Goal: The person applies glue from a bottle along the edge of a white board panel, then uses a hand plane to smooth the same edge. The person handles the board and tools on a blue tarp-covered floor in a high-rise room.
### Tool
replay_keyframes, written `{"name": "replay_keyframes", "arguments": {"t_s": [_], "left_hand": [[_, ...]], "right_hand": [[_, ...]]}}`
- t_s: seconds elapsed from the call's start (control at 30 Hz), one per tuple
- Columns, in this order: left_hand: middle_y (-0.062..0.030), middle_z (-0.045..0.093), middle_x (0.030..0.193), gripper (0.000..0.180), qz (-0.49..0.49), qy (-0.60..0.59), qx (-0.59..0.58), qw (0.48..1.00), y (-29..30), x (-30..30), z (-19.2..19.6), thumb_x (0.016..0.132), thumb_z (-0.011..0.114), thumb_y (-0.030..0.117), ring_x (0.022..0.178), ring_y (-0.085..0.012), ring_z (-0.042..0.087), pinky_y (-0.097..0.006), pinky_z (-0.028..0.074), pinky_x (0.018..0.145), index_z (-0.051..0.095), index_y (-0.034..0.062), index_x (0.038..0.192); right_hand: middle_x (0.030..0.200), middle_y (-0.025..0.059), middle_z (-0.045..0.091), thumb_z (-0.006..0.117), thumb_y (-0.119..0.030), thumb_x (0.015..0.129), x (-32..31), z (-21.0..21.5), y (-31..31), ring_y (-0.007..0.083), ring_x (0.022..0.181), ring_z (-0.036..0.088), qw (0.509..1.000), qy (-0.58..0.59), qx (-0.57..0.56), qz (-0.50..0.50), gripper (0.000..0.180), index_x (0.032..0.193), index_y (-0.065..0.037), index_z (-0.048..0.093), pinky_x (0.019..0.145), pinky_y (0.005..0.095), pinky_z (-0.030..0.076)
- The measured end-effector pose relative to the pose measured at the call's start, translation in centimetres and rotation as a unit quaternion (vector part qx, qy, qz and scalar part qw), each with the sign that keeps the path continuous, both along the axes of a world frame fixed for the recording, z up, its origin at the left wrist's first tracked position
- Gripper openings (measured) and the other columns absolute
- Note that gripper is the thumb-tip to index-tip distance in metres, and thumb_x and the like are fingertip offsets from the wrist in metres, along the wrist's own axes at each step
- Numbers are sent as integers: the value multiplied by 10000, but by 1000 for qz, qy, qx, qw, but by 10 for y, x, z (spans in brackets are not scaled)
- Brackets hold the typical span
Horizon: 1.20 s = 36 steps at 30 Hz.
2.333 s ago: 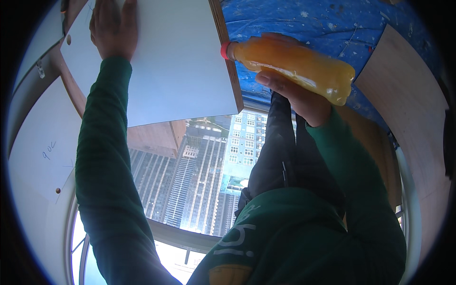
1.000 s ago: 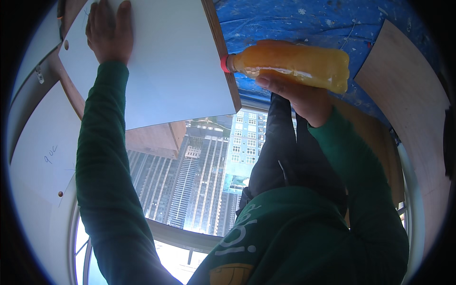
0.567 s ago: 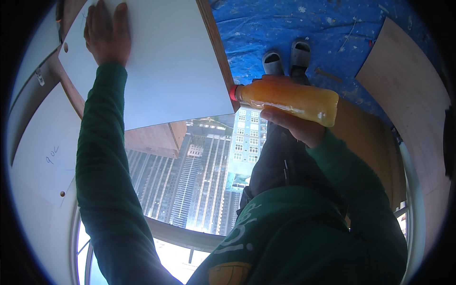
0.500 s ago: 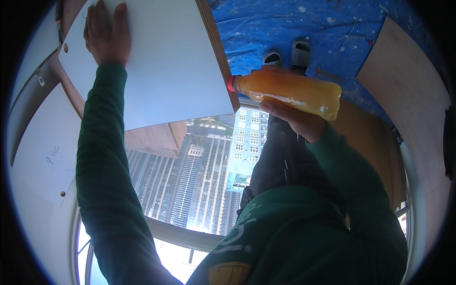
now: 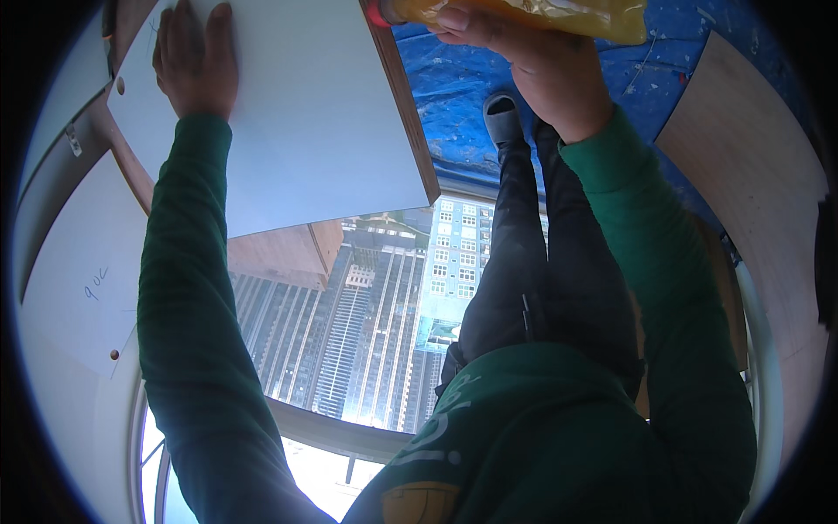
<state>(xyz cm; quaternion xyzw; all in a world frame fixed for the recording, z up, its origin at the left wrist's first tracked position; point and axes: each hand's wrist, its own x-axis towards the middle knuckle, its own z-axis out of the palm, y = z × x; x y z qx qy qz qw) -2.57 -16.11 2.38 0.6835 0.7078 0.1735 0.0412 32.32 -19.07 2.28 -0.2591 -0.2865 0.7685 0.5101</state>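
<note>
In my right hand [image 5: 550, 70] is a clear plastic bottle [image 5: 559, 19] of amber-yellow liquid with a red cap [image 5: 376, 12]. The bottle lies sideways at the top edge of the view, which cuts off part of it. Its capped end points left, over the corner of a white board [image 5: 297, 113] with a brown edge. My left hand [image 5: 196, 65] lies flat on that board near its far left part, fingers stretched out and holding nothing.
Blue sheeting [image 5: 454, 113] with white specks covers the floor, and my foot in a grey slipper [image 5: 501, 118] stands on it. Wooden panels [image 5: 751, 157] lean at the right. More white panels [image 5: 78, 279] stand at the left. Tall buildings [image 5: 349, 323] show through a window.
My right hand has carried the bottle up and away from my body, toward the top of the view. The left hand stays on the white board.
</note>
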Motion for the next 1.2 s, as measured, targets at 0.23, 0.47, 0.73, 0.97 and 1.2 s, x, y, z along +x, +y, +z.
{"name": "replay_keyframes", "arguments": {"t_s": [0.23,0.47,0.73,0.97,1.2], "left_hand": [[-186,426,1599,772,3,28,1,1000,-4,-2,0,957,544,633,1461,-410,375,-535,316,1201,509,106,1520],[-176,421,1604,785,14,18,-9,1000,-1,-2,-1,950,545,644,1471,-418,351,-554,319,1195,502,113,1527],[-178,409,1614,793,5,10,-2,1000,-3,0,0,952,531,656,1485,-400,344,-525,289,1216,494,121,1535],[-190,411,1610,766,-26,39,11,999,-1,-8,-5,971,511,643,1488,-399,347,-508,269,1225,503,112,1523],[-209,443,1582,731,-29,42,24,998,-1,-10,-7,989,506,612,1460,-410,392,-505,304,1208,514,98,1508]], "right_hand": [[1222,109,713,816,-189,902,36,-5,-75,217,1124,700,977,-192,-46,82,423,1266,-31,668,952,332,590],[1304,97,651,810,-82,886,53,26,-127,190,1185,629,956,-200,-145,162,574,1397,-11,558,1009,347,523],[1280,178,663,698,-257,992,61,-4,-162,322,1170,682,927,83,-358,71,496,1384,3,543,1026,473,573],[1236,190,683,721,-307,978,49,-9,-170,296,1089,717,900,123,-415,51,519,1350,21,565,989,444,590],[1329,192,639,703,-313,992,50,-9,-169,328,1143,696,919,95,-374,77,542,1396,3,527,1018,464,574]]}}
